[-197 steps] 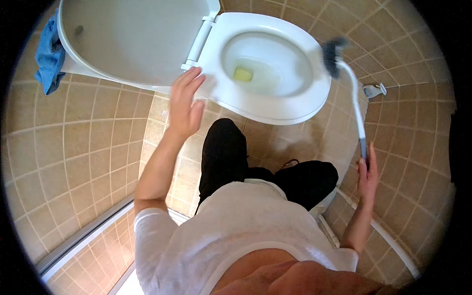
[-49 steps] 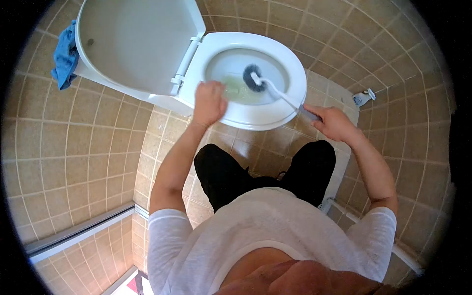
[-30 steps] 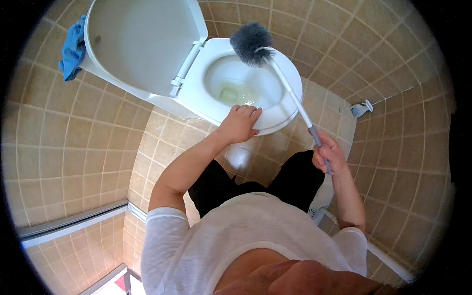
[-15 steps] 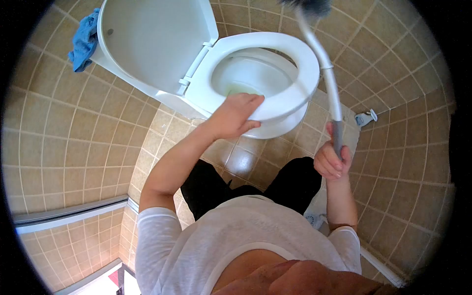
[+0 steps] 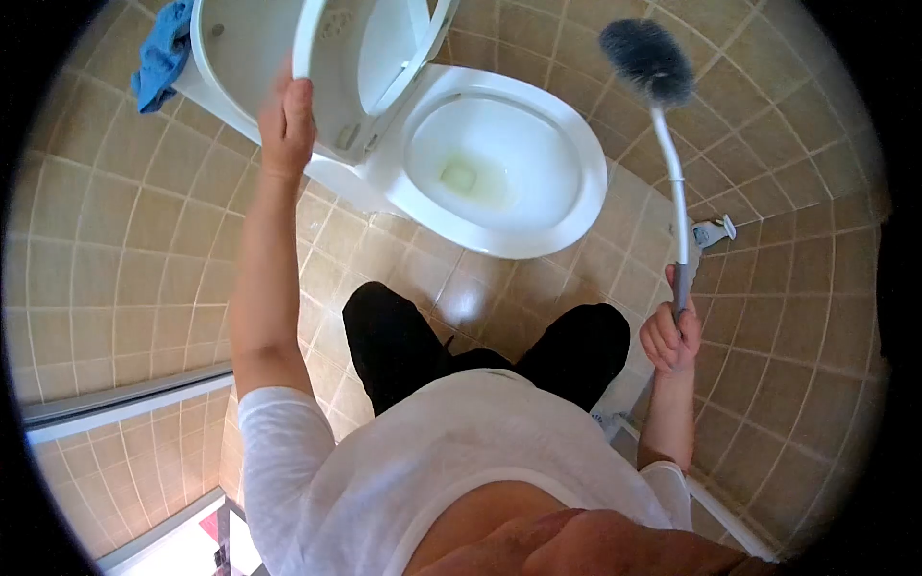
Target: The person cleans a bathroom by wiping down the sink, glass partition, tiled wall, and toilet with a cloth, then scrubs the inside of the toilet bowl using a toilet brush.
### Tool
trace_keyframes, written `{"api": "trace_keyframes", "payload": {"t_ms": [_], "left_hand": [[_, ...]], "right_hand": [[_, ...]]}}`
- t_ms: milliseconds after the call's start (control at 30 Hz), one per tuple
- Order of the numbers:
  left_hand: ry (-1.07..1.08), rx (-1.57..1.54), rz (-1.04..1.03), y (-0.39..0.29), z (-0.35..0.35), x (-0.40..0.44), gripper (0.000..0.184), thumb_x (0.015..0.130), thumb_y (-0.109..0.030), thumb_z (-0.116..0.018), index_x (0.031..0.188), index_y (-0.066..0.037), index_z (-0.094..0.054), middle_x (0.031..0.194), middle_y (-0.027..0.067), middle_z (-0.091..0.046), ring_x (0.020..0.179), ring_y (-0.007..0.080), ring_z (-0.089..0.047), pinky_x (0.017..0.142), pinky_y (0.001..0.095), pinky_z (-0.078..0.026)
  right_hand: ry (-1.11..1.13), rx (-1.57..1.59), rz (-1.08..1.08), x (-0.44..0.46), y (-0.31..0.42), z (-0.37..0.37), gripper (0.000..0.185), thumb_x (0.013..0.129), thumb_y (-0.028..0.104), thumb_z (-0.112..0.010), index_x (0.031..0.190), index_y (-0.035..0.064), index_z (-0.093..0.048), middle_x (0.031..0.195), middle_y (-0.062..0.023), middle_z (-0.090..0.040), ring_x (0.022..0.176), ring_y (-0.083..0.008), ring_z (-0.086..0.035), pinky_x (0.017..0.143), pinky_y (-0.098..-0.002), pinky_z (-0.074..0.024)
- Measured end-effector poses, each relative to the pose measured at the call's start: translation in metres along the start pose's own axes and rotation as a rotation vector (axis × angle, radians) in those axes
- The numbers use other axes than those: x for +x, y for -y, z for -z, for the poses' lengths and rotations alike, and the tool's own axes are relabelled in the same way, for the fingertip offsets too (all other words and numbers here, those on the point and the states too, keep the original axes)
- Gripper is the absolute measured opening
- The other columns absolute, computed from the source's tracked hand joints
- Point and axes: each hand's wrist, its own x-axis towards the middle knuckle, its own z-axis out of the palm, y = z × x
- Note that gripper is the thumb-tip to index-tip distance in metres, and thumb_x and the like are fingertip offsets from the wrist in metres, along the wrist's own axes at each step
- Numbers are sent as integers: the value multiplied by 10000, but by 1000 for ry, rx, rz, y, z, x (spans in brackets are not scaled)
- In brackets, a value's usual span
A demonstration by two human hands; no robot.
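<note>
My left hand (image 5: 287, 125) is closed on the near edge of the white toilet seat (image 5: 306, 40), which is tilted up towards the open lid (image 5: 238, 53). Under it, the toilet bowl (image 5: 586, 182) lies uncovered, with greenish-yellow liquid at its bottom. On the right, my right hand (image 5: 672, 336) wraps round the grey grip of a toilet brush (image 5: 670, 154). The brush stands out away from me, its dark bristle head (image 5: 648, 62) in the air beside the bowl and not touching it.
A blue cloth (image 5: 161, 58) hangs over the toilet's back left corner. A white bottle (image 5: 713, 232) stands by the right tiled wall (image 5: 797, 288). At lower left runs a metal rail (image 5: 125, 396). Tiled floor (image 5: 461, 302) lies between my knees and the toilet.
My left hand has lifted the toilet seat from the bowl, swinging it up and to the left. My right hand has shifted slightly right and down, bringing the whole brush head into view.
</note>
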Motion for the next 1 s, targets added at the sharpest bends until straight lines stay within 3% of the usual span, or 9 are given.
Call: {"api": "trace_keyframes", "payload": {"t_ms": [67, 133, 300, 467, 500, 600, 667, 867, 1000], "left_hand": [[-51, 100, -135, 0, 6, 14, 478, 880, -291, -467, 1255, 6, -448, 1205, 183, -515, 1136, 265, -457, 956, 337, -325], [-376, 650, -564, 7, 14, 28, 399, 873, -211, -504, 1227, -29, -491, 1172, 161, -523, 1061, 236, -470, 875, 326, -346], [-477, 1053, -630, 17, 49, 46, 405, 800, -174, -585, 1199, -127, -543, 1233, 145, -484, 1128, 284, -412, 955, 402, -272], [-444, 1451, -478, 36, 80, 48, 388, 775, -198, -614, 1160, -180, -577, 1282, 153, -423, 1142, 311, -389, 947, 427, -280], [-441, 1453, -474, 37, 81, 47, 388, 775, -198, -614, 1160, -180, -577, 1282, 153, -423, 1142, 311, -389, 947, 427, -280], [-459, 1494, -463, 25, 63, 33, 437, 766, -205, -622, 1192, -156, -540, 1304, 163, -396, 1138, 316, -391, 943, 434, -284], [-346, 1113, -514, 18, 33, 2, 481, 768, -182, -608, 1231, -135, -487, 1311, 171, -383, 1181, 344, -364, 979, 460, -268], [244, 636, -201, 50, -66, -90, 548, 762, -125, -572, 1268, -9, -396, 1335, 212, -351, 1241, 378, -318, 1031, 467, -251], [233, 616, -31, 100, -87, -112, 526, 772, -175, -569, 1229, 37, -420, 1317, 218, -374, 1221, 398, -336, 1025, 472, -266]], "right_hand": [[-167, -204, -87, -1, 1, 4, 552, 904, 191, -489, 1378, 57, -239, 536, -27, -431, 320, -91, -392, 311, -210, -340], [-253, -359, -137, 0, 2, 10, 542, 888, 174, -507, 1363, 50, -276, 541, -31, -439, 326, -92, -392, 316, -209, -335], [-375, -898, -306, 24, 5, 5, 516, 842, 132, -557, 1319, 43, -380, 570, -40, -481, 368, -91, -408, 356, -205, -333], [-306, -1511, -436, 51, 5, 13, 506, 822, 100, -563, 1308, 112, -420, 800, -91, -617, 646, -177, -600, 525, -284, -482], [-304, -1510, -441, 61, 3, 14, 506, 822, 100, -563, 1308, 112, -420, 800, -91, -617, 646, -177, -600, 525, -284, -482], [-129, -2095, -408, 94, 1, 17, 508, 825, 137, -568, 1308, 201, -423, 922, -122, -635, 750, -263, -625, 613, -356, -506], [6, -2394, -359, 121, -8, 23, 475, 852, 153, -525, 1301, 275, -423, 963, -148, -617, 800, -319, -613, 665, -406, -501], [257, -2654, -736, 187, -32, 53, 471, 884, 117, -442, 1314, 308, -401, 893, -147, -606, 765, -301, -618, 670, -426, -497], [462, -2667, -946, 191, -13, 23, 487, 870, 131, -464, 1324, 289, -392, 879, -156, -603, 747, -300, -618, 664, -425, -499]]}}
